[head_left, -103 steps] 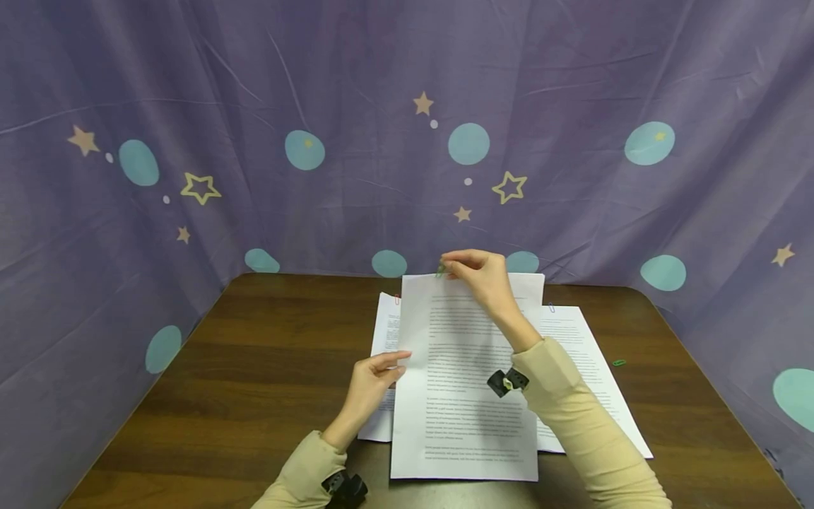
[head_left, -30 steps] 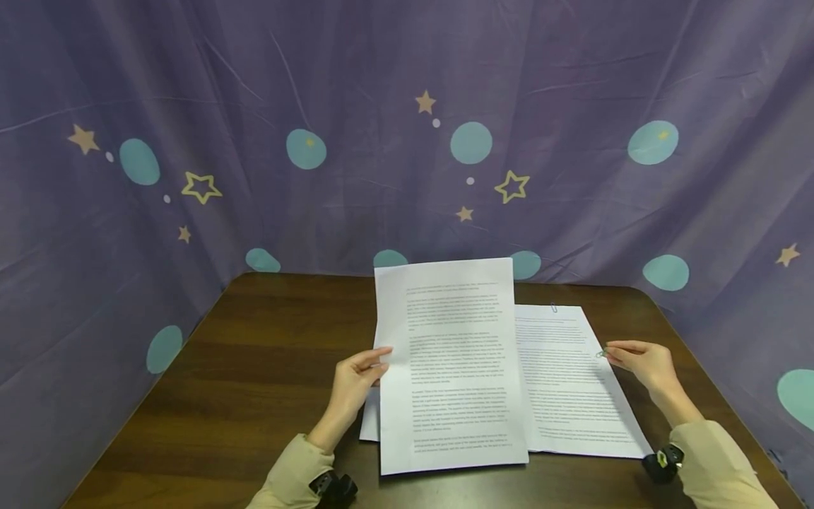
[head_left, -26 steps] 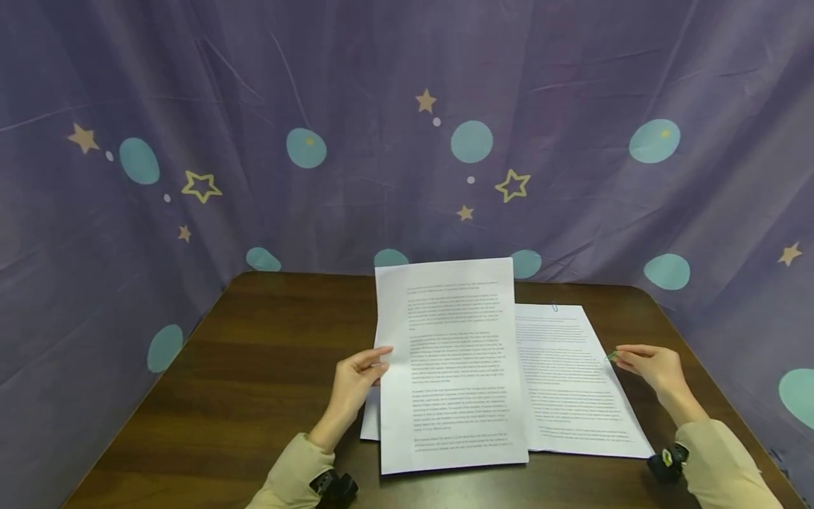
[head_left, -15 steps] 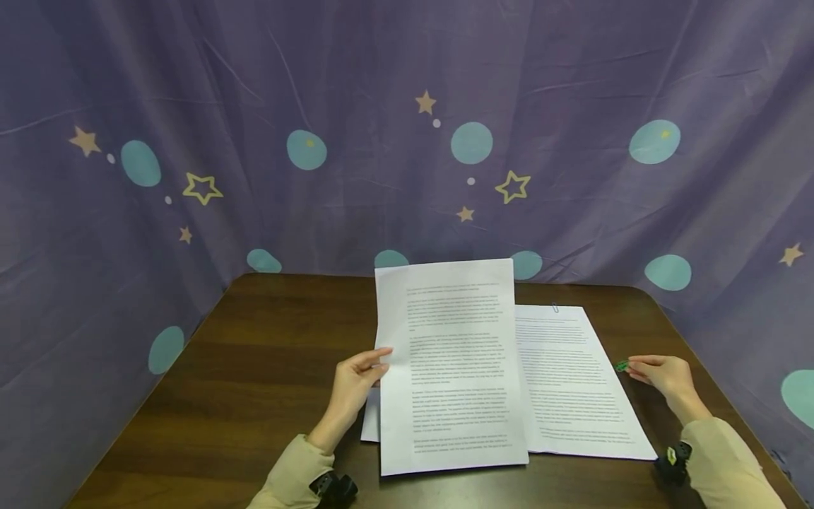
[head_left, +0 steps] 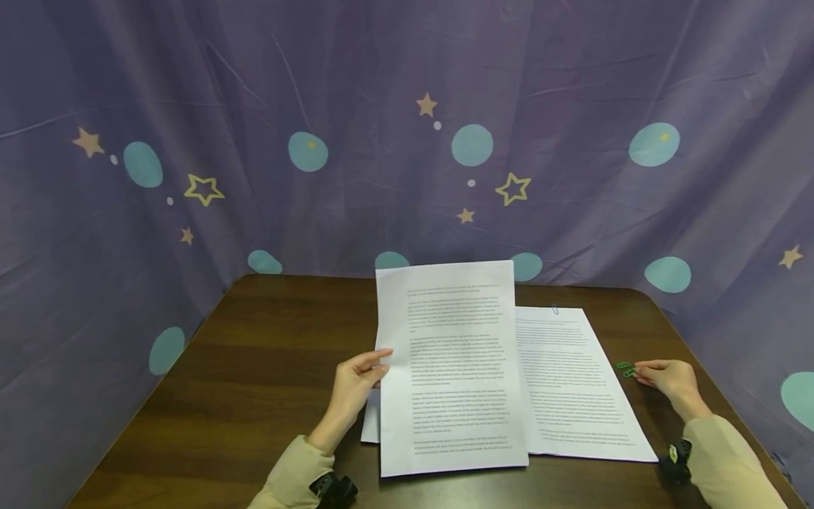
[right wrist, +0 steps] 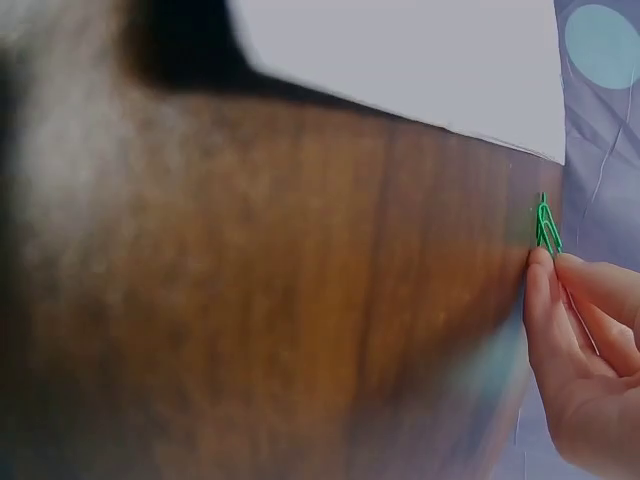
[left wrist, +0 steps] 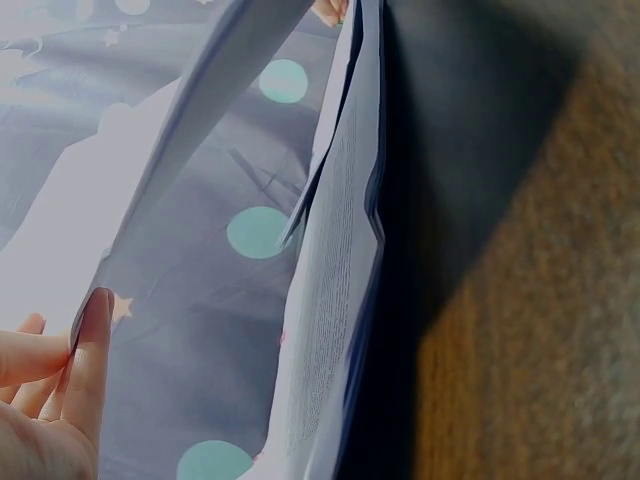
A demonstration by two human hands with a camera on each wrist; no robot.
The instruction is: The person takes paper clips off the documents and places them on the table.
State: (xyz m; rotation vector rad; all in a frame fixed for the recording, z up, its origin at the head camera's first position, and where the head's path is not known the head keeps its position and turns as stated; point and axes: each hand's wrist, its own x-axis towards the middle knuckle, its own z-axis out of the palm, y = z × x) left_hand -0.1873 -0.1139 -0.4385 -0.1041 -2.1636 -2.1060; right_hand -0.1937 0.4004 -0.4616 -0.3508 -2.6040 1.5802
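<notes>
My left hand (head_left: 352, 385) pinches a sheaf of printed paper (head_left: 454, 367) at its left edge, between thumb and fingers. The sheaf is raised and tilted up, with no clip showing on its top edge. In the left wrist view the fingertips (left wrist: 97, 310) grip the thin edge of the sheets. Over at the right of the table, my right hand (head_left: 674, 383) pinches a green paper clip (head_left: 629, 372) down at the wood. A second green paper clip (head_left: 622, 365) lies right beside it. The right wrist view shows green wire (right wrist: 547, 230) at the thumb and finger tips.
A printed stack (head_left: 572, 382) with a blue paper clip (head_left: 555, 309) on its top edge lies between the hands. Another stack (head_left: 372, 420) is mostly hidden behind the raised sheaf. The brown wooden table (head_left: 273, 339) backs onto a purple curtain (head_left: 381, 71).
My right hand has taken the green paper clip from the sheaf's top edge, carried it right and lowered it beside the other one. The left hand has shifted the sheaf slightly left.
</notes>
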